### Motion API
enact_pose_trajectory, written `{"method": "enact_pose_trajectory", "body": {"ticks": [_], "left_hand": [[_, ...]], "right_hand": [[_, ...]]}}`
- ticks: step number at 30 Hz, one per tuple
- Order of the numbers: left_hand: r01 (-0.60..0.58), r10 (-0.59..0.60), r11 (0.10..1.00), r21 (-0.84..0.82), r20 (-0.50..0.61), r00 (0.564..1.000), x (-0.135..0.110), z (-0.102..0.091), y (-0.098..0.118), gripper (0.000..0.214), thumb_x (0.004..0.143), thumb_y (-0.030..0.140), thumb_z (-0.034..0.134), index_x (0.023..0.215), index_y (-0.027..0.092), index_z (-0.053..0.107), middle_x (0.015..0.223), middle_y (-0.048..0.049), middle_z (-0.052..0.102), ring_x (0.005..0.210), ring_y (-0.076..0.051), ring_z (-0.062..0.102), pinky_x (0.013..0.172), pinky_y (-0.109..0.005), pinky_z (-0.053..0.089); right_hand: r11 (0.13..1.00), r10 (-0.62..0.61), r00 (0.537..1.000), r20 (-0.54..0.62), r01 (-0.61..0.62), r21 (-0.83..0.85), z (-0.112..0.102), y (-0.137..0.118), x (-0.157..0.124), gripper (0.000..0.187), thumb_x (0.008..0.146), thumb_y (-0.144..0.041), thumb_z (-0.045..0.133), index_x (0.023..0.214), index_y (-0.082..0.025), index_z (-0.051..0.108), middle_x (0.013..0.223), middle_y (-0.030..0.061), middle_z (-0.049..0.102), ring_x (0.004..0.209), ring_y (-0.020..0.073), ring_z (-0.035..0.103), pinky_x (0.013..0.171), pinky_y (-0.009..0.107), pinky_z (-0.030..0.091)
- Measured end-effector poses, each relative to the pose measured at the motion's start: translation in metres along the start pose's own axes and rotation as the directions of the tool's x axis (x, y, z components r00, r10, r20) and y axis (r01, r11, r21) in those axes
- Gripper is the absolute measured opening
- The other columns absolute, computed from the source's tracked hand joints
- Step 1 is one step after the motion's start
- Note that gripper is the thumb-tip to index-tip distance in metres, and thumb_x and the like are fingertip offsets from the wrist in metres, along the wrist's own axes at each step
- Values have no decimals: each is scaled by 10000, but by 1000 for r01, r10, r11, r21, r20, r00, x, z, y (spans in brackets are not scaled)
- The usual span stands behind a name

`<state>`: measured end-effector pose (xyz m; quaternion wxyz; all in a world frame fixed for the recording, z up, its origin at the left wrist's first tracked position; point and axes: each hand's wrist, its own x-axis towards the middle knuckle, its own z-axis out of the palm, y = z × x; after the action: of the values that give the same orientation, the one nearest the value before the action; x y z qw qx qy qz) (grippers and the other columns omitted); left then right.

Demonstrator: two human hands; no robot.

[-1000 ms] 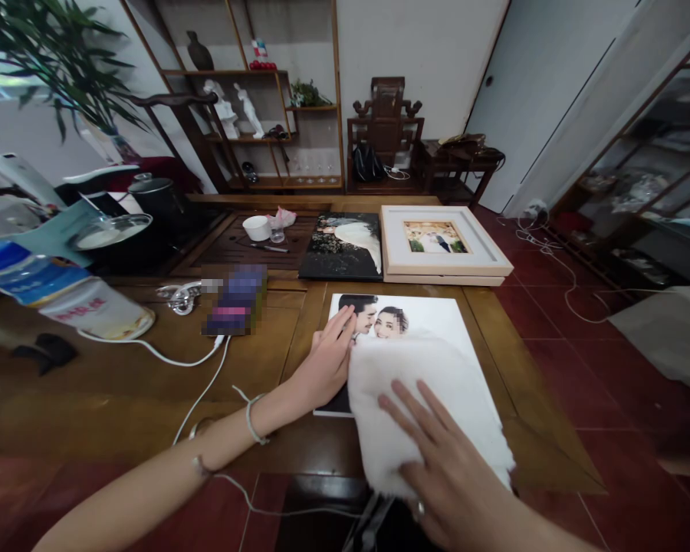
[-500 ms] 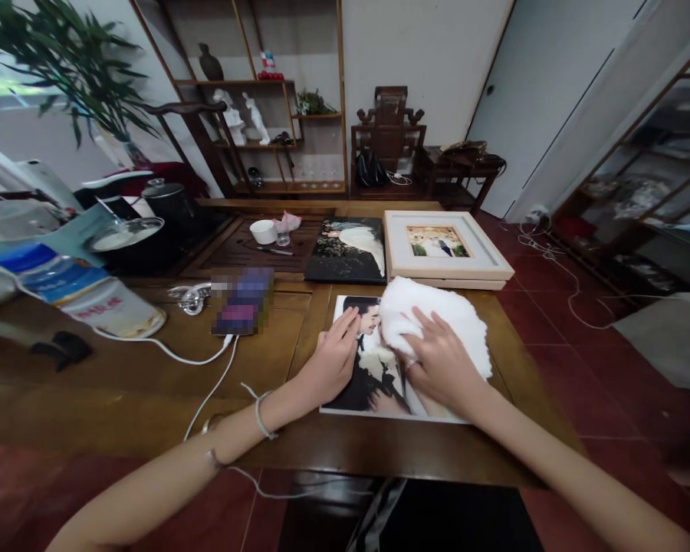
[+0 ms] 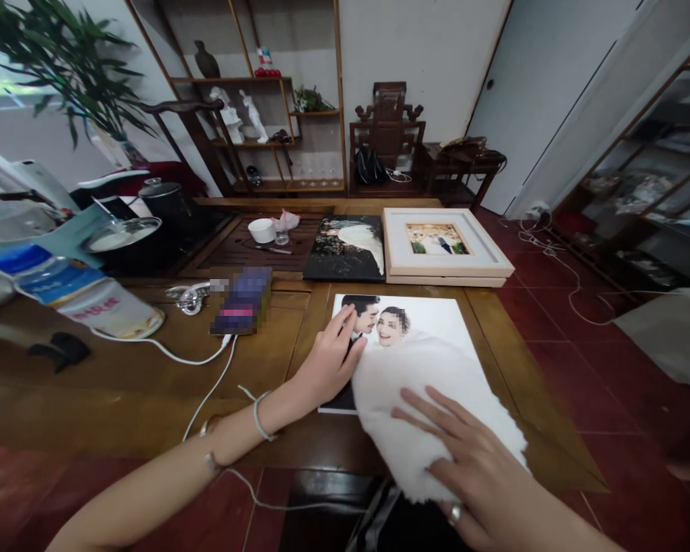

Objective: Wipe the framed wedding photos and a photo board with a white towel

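Observation:
A photo panel point(image 3: 437, 313) showing a couple lies on the wooden table. My left hand point(image 3: 334, 356) rests flat on its left side, fingers stretched out over the picture's upper left. A fluffy white cloth point(image 3: 388, 395) covers the lower and right part of the panel and hangs past the near table edge. My right hand point(image 3: 460, 445) is on the cloth, gripping it from above with the fingers spread and pressing it down. The cloth hides the lower right of the picture.
Behind the panel lie a dark photo panel point(image 3: 345, 249) and a pale-framed picture point(image 3: 483, 257). To the left are a phone point(image 3: 241, 303) on a white cable, a blue-capped plastic container point(image 3: 86, 295), a white bowl point(image 3: 261, 230) and a black lidded pot point(image 3: 164, 203).
My right hand has drawn the cloth down toward me, uncovering the upper right of the picture. My left hand has stayed nearly in place.

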<state>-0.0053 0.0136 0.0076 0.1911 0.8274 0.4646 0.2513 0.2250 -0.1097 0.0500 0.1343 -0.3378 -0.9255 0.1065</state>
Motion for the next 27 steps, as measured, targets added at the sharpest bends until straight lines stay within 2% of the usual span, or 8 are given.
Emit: {"method": "enact_pose_trajectory", "body": {"ticks": [5, 8, 10, 13, 16, 19, 23, 27], "left_hand": [[-58, 55, 994, 94, 41, 998, -2, -1, 5, 479, 985, 302, 353, 1434, 142, 315, 1507, -191, 318, 1418, -277, 266, 1046, -482, 370], [-60, 53, 992, 109, 65, 997, -3, -1, 9, 438, 988, 267, 339, 1412, 154, 353, 1487, -174, 366, 1410, -268, 289, 1026, -464, 387], [-52, 44, 993, 108, 74, 996, -4, 0, 10, 427, 988, 262, 336, 1402, 160, 367, 1491, -164, 362, 1415, -270, 276, 1026, -465, 388], [-51, 43, 994, 101, 80, 996, -5, 2, 9, 428, 984, 261, 347, 1401, 164, 367, 1502, -157, 345, 1422, -274, 258, 1030, -468, 387], [-79, 71, 992, 101, 86, 994, -5, 1, 8, 438, 976, 247, 363, 1404, 157, 356, 1498, -167, 344, 1419, -283, 260, 1018, -476, 398], [-96, 90, 990, 100, 70, 994, -4, 1, 7, 419, 962, 230, 386, 1373, 148, 394, 1465, -184, 376, 1387, -298, 322, 993, -474, 421], [-97, 94, 991, 88, 45, 995, -2, 1, 5, 334, 943, 225, 423, 1260, 153, 499, 1311, -169, 514, 1259, -305, 470, 954, -469, 453], [-108, 106, 993, 53, 47, 993, -1, 0, 4, 333, 935, 218, 441, 1258, 161, 501, 1308, -156, 511, 1250, -295, 474, 961, -458, 455]], "right_hand": [[981, 115, 972, -202, -143, -128, -4, 25, -28, 153, 729, -92, 470, 701, -194, 581, 1411, 154, 477, 1364, 301, 333, 1084, 504, 348], [965, 196, 950, -243, -231, -123, -11, 37, -30, 174, 827, -133, 453, 748, -197, 595, 1328, 169, 559, 1309, 302, 423, 1018, 489, 419], [957, 263, 939, -222, -284, -63, -18, 41, -21, 211, 889, -187, 431, 782, -202, 613, 1240, 153, 627, 1266, 302, 475, 977, 477, 445], [939, 345, 928, -144, -341, 55, -30, 46, 10, 269, 938, -263, 398, 832, -212, 640, 1045, 105, 705, 1146, 304, 568, 902, 458, 469], [911, 382, 921, -77, -361, 198, -39, 53, 55, 314, 956, -326, 390, 815, -216, 648, 833, 46, 708, 885, 255, 642, 810, 396, 475], [875, 411, 908, -82, -367, 316, -42, 58, 105, 331, 955, -380, 409, 826, -205, 659, 820, 36, 706, 771, 212, 626, 734, 325, 449], [884, 417, 908, -48, -393, 251, -40, 56, 157, 309, 930, -382, 448, 832, -196, 674, 842, 68, 702, 763, 214, 613, 685, 296, 404], [879, 445, 896, -9, -434, 198, -39, 56, 168, 336, 928, -397, 438, 808, -181, 666, 720, 76, 673, 648, 203, 592, 596, 286, 370]]}}
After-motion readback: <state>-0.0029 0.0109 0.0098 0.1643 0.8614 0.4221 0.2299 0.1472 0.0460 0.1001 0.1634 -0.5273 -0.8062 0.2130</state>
